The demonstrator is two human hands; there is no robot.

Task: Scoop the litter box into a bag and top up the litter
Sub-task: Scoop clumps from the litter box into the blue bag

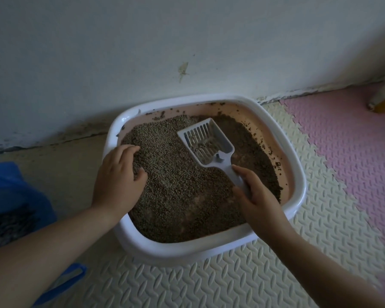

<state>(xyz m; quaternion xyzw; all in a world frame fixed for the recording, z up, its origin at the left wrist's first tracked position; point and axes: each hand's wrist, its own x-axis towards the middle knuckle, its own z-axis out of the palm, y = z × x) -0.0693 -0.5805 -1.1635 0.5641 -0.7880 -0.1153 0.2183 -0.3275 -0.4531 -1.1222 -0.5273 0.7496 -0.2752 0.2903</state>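
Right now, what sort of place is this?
Probably a home's floor corner kept for a cat: a litter box sits by a scuffed white wall, on interlocking foam floor mats, with a slotted scoop in it.

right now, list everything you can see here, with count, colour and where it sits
litter box: one, white rim, pinkish inside, centre of view on the floor
litter: one bed, grey-brown, filling the box, darker on its right side
scoop: one, white, slotted, head over the litter towards the back
bag: one, blue, left of the box, dark granules inside
cream foam mat: joined tiles, cream, under and in front of the box
pink foam mat: joined tiles, pink, right of the box
wall: one, whitish, scuffed, behind the box
unclear object: one, white and orange, far right edge
left hand: one, fingers bent down onto the litter
right hand: one, grip round the scoop handle
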